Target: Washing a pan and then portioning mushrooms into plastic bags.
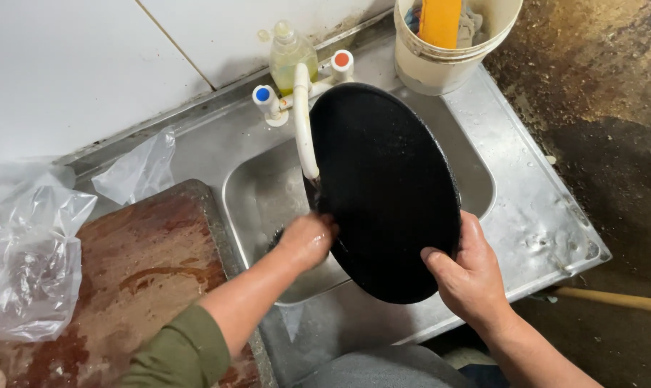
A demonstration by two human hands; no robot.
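Pan point(386, 190), round and black, stands tilted over the sink point(476, 179) at frame centre. Right hand point(473, 276) grips its lower rim; left hand point(307, 241) presses closed against its left edge under the tap point(304, 122). Step: washing. Next move likely calls for turning the pan.

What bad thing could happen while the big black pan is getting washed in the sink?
The round black pan looks wet, and the right hand grips only its lower edge, so it might slip and bang into the metal sink. Its tilted top edge sits close to the white tap, so it could knock it. The left hand scrubs at the pan's edge over the basin, so water may splash onto the reddish wooden board beside it.
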